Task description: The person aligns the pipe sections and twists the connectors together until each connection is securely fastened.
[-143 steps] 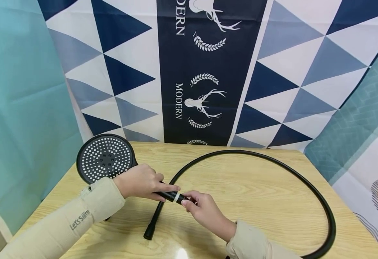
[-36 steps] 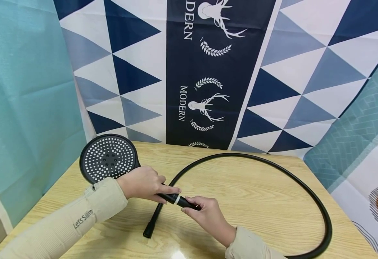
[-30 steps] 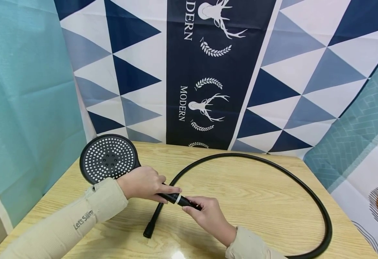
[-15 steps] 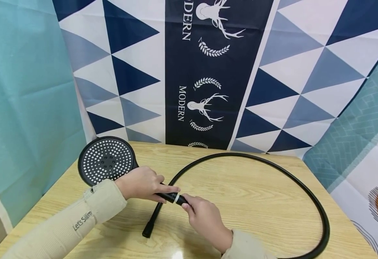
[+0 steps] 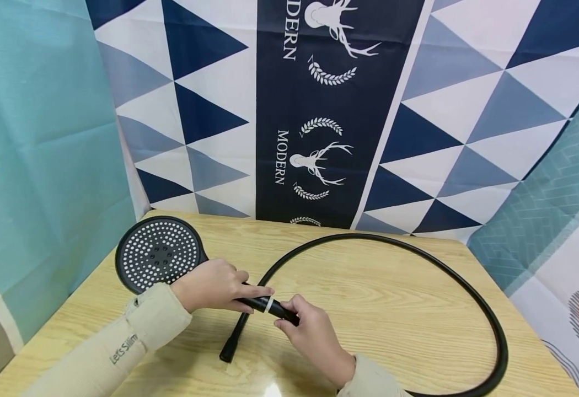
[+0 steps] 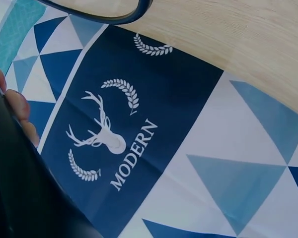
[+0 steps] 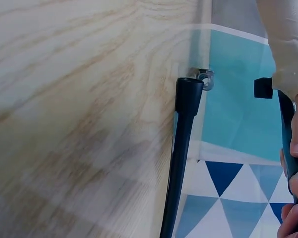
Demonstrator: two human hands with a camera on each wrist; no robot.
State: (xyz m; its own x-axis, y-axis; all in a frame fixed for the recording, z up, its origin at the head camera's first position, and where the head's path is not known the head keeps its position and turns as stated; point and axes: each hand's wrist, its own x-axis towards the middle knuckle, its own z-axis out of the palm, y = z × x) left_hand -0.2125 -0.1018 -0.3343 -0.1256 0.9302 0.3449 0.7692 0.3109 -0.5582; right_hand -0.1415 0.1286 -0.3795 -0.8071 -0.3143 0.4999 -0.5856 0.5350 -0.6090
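Note:
A black shower head [image 5: 160, 253] with a round face of pale nozzles is raised at the left in the head view. My left hand [image 5: 217, 284] grips its handle, index finger stretched along it. Just past a white ring [image 5: 269, 305] at the handle's lower end, a short black end piece [image 5: 282, 311] lines up with the handle. My right hand [image 5: 314, 333] grips that piece between thumb and fingers. Some fingertips [image 6: 18, 105] show beside the dark, blurred shower head [image 6: 20, 183] in the left wrist view.
A black hose [image 5: 502, 347] curves in a wide loop over the wooden table [image 5: 393, 309]. Its loose end [image 5: 228, 352] lies below the hands. In the right wrist view a small shiny metal part [image 7: 204, 78] sits behind that end. Patterned cloth [image 5: 314, 110] hangs behind the table.
My right hand has shifted its grip on the black end piece several times, and more of that piece shows than at first. The shower head has dropped slightly. The hose stays nearly still.

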